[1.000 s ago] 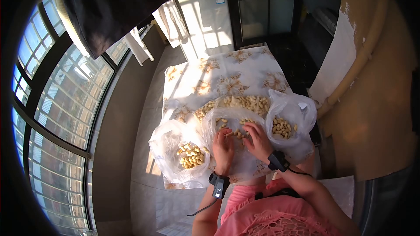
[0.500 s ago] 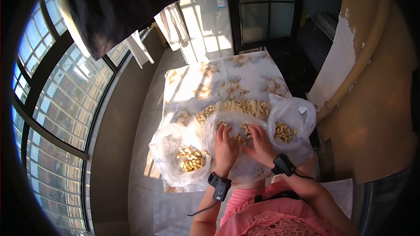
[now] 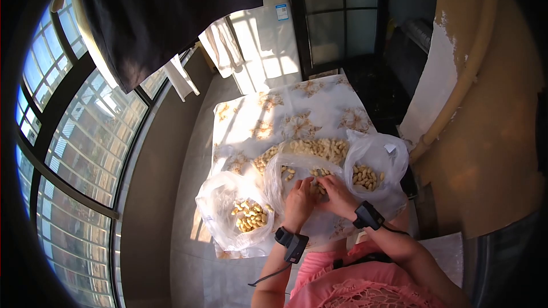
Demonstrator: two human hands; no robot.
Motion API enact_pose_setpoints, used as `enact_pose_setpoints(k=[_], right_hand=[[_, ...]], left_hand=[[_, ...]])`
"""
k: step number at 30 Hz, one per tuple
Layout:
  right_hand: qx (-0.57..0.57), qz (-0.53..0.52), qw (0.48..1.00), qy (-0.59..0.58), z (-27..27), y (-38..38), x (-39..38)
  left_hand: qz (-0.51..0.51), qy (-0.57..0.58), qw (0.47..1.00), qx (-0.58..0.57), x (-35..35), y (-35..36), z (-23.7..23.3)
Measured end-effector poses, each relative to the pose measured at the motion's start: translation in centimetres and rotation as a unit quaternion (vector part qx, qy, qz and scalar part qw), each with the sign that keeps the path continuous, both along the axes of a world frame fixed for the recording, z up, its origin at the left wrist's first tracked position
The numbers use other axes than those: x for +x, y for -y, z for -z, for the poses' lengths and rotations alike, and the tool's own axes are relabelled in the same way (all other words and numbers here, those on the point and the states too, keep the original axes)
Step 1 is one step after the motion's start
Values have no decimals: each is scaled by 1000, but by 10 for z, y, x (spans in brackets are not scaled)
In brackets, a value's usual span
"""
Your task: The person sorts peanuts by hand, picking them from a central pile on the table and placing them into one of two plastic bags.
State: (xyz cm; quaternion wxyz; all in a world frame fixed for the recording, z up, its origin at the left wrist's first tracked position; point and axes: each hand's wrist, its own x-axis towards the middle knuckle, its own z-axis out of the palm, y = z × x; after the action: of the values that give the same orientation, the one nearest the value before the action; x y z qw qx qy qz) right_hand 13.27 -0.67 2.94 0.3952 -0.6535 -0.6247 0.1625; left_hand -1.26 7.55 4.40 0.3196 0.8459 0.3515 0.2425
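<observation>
My left hand (image 3: 299,201) and my right hand (image 3: 338,194) are drawn together over the near part of the middle clear plastic bag (image 3: 294,165). Their curled fingertips meet on a small peanut (image 3: 318,186), and a few loose peanuts lie in the bag around it. A pile of unshelled peanuts (image 3: 311,148) lies on the floral tablecloth (image 3: 285,108) just beyond this bag. To the left, an open bag (image 3: 220,194) holds pale pieces (image 3: 249,217). To the right, another bag (image 3: 377,151) holds peanuts (image 3: 365,177). Both wrists wear black bands.
The small table runs away from me, with sunlit floor on its left and a dark gap on its right. Large windows (image 3: 68,137) curve along the left. A dark garment (image 3: 165,17) and white cloths hang overhead. A white appliance (image 3: 268,28) stands beyond the table.
Both hands have pulled back from the peanuts in the middle bag toward me. Their flat, spread fingers have curled together until the fingertips meet.
</observation>
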Motion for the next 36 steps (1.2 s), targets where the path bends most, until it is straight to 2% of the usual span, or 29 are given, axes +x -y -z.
enact_pose_setpoints(k=[8,12,15,16,18,19,20,22,24,28,32,33,34,36], right_hand=[[-15,-7,1000,-7,7,-8,-2],[25,10,1000,-2,18,-10,-3],[43,7,999,-17,17,-11,-4],[47,11,998,-29,16,-11,-6],[56,16,998,-38,12,-12,-7],[22,7,996,-90,7,-12,-9],[-12,-3,990,-142,4,-11,-11],[32,-5,987,-156,3,-12,-15],[46,5,996,-82,5,-18,-13],[93,1,994,-59,-12,-22,-16],[96,8,992,-78,-25,-17,-20],[86,8,991,-102,-27,-14,-21],[76,5,989,-125,-28,-13,-22],[64,-15,985,-157,-22,-10,-19]], left_hand=[[-11,66,998,-9,1,0,22],[-14,116,993,-24,-1,-4,32],[-38,116,986,-116,0,0,19],[-39,119,986,-109,1,-1,21],[-37,154,960,-231,2,-4,26],[-9,152,952,-267,1,0,8],[-8,153,952,-264,2,-3,15],[6,206,953,-222,5,-6,36],[17,219,944,-247,7,-9,42],[20,227,925,-304,10,-5,33],[2,242,901,-361,12,2,27],[4,236,912,-335,13,-4,45],[21,281,894,-349,15,-5,54],[10,262,903,-340,13,-6,61]])
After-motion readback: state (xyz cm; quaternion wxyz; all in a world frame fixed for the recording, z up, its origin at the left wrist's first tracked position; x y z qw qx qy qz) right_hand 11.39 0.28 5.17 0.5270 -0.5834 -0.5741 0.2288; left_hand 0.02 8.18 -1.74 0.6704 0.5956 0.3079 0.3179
